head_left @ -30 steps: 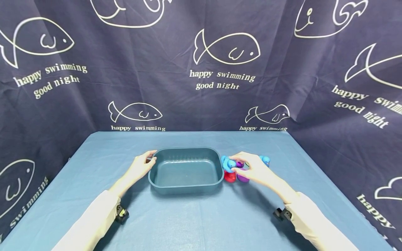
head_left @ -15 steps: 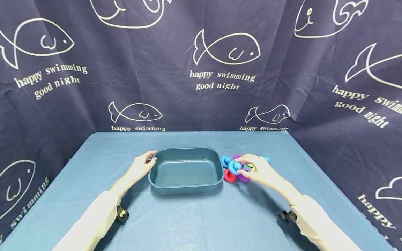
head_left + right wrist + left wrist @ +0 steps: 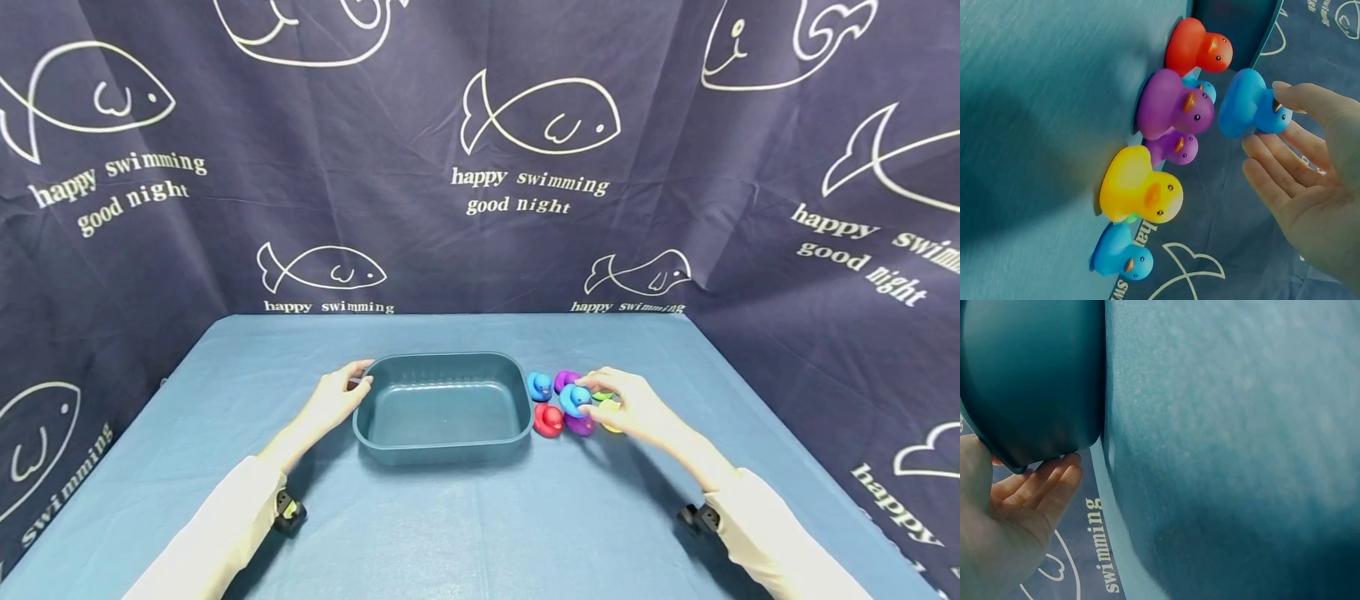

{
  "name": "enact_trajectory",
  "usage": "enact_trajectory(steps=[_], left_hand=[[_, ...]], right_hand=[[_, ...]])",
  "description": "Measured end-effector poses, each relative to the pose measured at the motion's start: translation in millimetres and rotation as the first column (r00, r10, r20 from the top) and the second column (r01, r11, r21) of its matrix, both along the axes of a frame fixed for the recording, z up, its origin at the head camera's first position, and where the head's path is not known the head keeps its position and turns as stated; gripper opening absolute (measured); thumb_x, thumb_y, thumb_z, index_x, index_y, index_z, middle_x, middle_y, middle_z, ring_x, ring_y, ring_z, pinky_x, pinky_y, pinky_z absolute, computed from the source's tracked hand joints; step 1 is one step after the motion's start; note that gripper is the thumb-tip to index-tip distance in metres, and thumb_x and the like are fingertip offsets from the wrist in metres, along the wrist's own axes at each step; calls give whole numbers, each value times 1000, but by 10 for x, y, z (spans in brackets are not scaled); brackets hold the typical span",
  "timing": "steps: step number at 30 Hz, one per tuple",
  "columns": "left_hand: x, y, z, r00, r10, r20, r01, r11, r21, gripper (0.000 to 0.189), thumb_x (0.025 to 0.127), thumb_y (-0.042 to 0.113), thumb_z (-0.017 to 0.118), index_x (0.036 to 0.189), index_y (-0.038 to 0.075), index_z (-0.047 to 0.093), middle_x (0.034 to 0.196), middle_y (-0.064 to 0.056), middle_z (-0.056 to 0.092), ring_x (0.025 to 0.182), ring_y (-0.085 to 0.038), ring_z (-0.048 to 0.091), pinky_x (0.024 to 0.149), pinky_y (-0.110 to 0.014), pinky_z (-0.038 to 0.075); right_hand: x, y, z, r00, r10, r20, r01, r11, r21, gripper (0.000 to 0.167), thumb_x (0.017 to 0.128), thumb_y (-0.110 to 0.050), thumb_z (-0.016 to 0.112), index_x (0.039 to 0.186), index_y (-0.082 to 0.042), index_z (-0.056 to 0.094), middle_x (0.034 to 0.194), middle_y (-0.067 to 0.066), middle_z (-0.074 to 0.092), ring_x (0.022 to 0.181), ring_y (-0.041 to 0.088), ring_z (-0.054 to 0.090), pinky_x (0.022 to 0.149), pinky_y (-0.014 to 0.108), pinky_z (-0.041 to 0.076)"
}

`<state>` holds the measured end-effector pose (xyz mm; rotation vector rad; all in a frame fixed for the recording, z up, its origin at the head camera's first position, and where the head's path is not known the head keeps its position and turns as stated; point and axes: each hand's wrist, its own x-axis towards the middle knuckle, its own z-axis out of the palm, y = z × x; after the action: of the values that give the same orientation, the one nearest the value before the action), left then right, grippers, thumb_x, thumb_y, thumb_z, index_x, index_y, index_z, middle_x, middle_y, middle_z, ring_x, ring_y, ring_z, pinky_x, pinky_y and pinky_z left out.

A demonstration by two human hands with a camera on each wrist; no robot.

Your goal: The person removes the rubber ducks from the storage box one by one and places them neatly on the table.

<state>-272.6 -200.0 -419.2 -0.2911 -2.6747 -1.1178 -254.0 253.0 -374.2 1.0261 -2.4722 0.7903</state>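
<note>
A teal plastic basin (image 3: 445,447) stands mid-table. At its left end my left hand (image 3: 341,395) holds the rim; in the left wrist view the thumb is by the rim and the fingers (image 3: 1063,481) lie against the outer wall. My right hand (image 3: 626,404) pinches a blue rubber duck (image 3: 576,401) between thumb and fingertips, raised above the other ducks. Below and around it are a red duck (image 3: 548,421), another blue duck (image 3: 538,387), two purple ducks (image 3: 1169,109) and a yellow duck (image 3: 1138,187). A green duck (image 3: 602,396) is mostly hidden behind the right hand.
One more blue duck (image 3: 1121,252) sits beyond the yellow one in the right wrist view. A blue cloth (image 3: 450,533) covers the table. Dark curtains (image 3: 480,250) with white fish drawings enclose the back and sides.
My right hand has moved right, away from the basin, with the blue duck still pinched, uncovering the blue and purple ducks beside the basin. The left hand and the basin have stayed put.
</note>
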Motion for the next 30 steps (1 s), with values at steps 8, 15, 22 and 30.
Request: enact_trajectory(steps=[8,15,22,30], left_hand=[[1,-1,-17,1000,-2,5,2,1000,-1,39,93,17,54,128,1,54,110,-22,64,89,-28,66,71,-33,52],[-1,-5,-20,1000,-4,5,4,1000,6,39,93,17,54,128,2,54,110,-22,65,89,-28,66,69,-32,52],[-12,-9,-34,1000,1,-5,-1,1000,-13,38,93,17,54,128,2,55,109,-21,65,87,-27,66,72,-35,51],[-8,-7,-21,1000,2,4,-2,1000,-8,39,93,18,54,128,2,55,111,-22,65,90,-28,66,76,-39,52]], right_hand=[[13,95,1,999,-7,-38,8,1000,12,34,69,-5,79,102,-3,68,94,4,66,82,18,64,74,32,53],[16,174,-17,999,-32,-16,32,999,10,36,70,-6,79,104,-2,68,93,2,66,83,18,64,73,26,53],[-10,230,-47,992,5,-127,-5,1000,2,36,65,-1,80,99,-1,69,88,5,66,77,21,64,77,10,45],[11,331,-26,995,-78,-59,79,997,13,34,68,-4,79,100,-2,69,95,6,67,82,20,67,79,6,44]])
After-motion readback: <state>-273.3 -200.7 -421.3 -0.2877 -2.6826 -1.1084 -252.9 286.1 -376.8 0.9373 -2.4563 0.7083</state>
